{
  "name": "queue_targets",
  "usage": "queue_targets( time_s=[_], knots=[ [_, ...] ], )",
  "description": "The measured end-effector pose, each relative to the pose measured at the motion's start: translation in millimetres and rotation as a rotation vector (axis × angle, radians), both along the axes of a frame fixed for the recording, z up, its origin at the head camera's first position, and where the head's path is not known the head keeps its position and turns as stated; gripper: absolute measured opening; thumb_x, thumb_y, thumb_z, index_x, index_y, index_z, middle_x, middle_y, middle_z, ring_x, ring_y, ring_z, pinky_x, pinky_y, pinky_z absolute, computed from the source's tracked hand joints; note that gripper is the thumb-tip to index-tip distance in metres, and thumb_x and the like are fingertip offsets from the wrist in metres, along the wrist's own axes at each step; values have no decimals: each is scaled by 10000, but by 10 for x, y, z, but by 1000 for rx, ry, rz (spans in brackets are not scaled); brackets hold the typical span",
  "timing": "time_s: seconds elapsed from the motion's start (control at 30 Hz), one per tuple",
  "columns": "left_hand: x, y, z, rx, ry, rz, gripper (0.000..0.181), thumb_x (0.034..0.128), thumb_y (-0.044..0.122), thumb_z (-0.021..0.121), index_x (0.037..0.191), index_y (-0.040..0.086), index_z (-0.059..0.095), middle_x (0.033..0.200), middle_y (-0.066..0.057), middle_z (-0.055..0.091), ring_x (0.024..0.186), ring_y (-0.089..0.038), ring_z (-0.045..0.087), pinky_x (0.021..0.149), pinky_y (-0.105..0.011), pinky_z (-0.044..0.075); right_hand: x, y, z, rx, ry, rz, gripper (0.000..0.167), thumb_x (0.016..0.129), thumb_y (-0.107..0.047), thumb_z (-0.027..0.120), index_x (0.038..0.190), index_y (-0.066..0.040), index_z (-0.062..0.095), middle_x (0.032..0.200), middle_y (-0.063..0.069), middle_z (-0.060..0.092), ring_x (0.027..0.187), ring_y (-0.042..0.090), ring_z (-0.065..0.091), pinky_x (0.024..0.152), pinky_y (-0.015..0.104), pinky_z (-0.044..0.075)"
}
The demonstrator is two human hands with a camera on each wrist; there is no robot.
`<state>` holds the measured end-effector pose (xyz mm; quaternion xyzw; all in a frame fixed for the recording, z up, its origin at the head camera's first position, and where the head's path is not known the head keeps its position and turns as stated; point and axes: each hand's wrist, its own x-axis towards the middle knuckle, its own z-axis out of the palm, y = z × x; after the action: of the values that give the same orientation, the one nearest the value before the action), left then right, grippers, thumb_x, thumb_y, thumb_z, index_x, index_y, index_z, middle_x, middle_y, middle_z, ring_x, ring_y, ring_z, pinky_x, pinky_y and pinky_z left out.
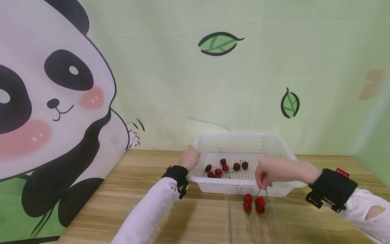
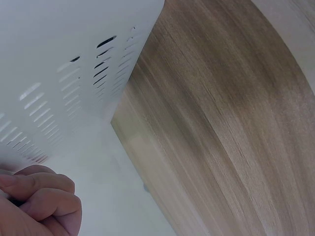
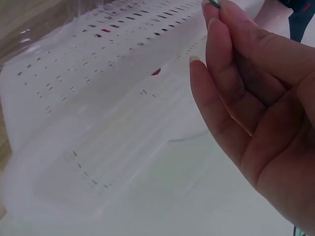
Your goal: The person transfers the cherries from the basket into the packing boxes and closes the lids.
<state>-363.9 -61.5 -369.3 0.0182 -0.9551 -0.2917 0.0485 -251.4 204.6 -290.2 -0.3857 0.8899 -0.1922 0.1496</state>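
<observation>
A white perforated basket holds several dark red cherries. At its left rim is my left hand, its curled fingers gripping the edge; the exact contact is hidden. In the left wrist view those fingers lie folded beside the basket wall. My right hand pinches thin cherry stems between thumb and fingertips, in front of the basket. Red cherries hang below it, over a clear plastic box. In the right wrist view a bit of green stem shows at the fingertips.
The basket and box stand on a wood-grain table. Behind them hangs a pale green backdrop with leaf drawings, and a large panda picture fills the left side. The clear box's edges are faint.
</observation>
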Motion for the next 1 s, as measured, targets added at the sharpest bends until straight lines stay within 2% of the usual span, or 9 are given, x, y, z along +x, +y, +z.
queue_targets(
  time_s=[0.27, 0.6, 0.8, 1.0],
  knots=[
    [12, -12, 3, 6, 5, -3, 278, 909, 180, 508, 1047, -61, 484, 757, -110, 494, 678, -239, 501, 564, -346, 410, 33, 51, -128, -26, -23, -7, 167, 728, 12, 714, 667, -133, 657, 614, -87, 567, 512, 61, 493, 530, 257, 451],
    [-14, 4, -7, 1, -2, 12, 290, 907, 190, 519, 1054, -58, 493, 819, -141, 536, 720, -250, 528, 611, -377, 443, 75, 37, -182, -20, -14, -7, 149, 728, 7, 715, 677, -123, 662, 628, -100, 565, 506, 52, 492, 498, 244, 442],
    [-27, 2, 0, 11, -13, 18, 296, 910, 195, 517, 1069, -53, 488, 838, -144, 538, 745, -257, 529, 642, -395, 442, 120, 1, -205, 15, 36, -21, 170, 716, -3, 726, 669, -152, 659, 631, -115, 550, 513, 33, 471, 483, 237, 423],
    [-5, 4, 11, -3, -16, 18, 299, 909, 197, 521, 1063, -58, 493, 832, -148, 542, 729, -254, 530, 620, -380, 438, 177, -7, -280, 41, 85, -39, 172, 728, -27, 725, 673, -174, 653, 644, -144, 541, 382, 1, 419, 384, 223, 389]
  ],
)
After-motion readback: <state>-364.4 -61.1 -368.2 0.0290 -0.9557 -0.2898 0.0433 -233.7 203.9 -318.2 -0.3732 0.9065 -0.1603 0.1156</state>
